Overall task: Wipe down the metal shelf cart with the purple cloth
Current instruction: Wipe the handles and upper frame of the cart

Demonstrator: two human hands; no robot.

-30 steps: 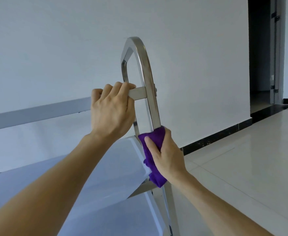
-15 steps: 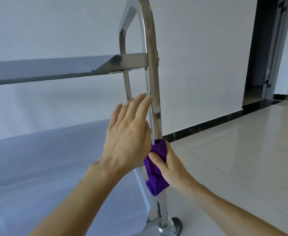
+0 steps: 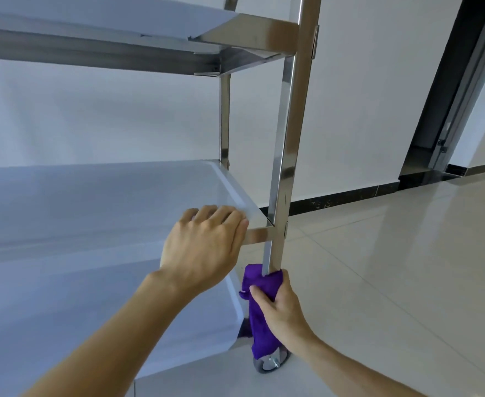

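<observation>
Head view: I crouch beside a metal shelf cart [image 3: 285,133] in a white-walled room, both my bare forearms reaching forward.
Left hand: my left hand [image 3: 204,247] rests on the front edge of the middle shelf [image 3: 121,202], fingers curled over the lip near the corner, just beside the upright post.
Right hand: my right hand [image 3: 278,308] grips the purple cloth [image 3: 260,319], fingers and thumb wrapped round it and round the post inside it.
Cloth: it is bunched around the lower part of the front post, below the middle shelf's corner bracket; its loose tail hangs down to just above the wheel [image 3: 270,363].
Cart: shiny steel, with the top shelf [image 3: 115,32] above my hands, the middle shelf at hand level and the bottom shelf [image 3: 92,325] under my left forearm.
Wheel: a small grey caster at the foot of the post, standing on the floor.
Floor: glossy pale tiles [image 3: 407,267] spread out to the right of the cart.
Background: a plain white wall [image 3: 364,110] with a dark skirting strip, and a dark doorway [image 3: 459,96] at upper right.
</observation>
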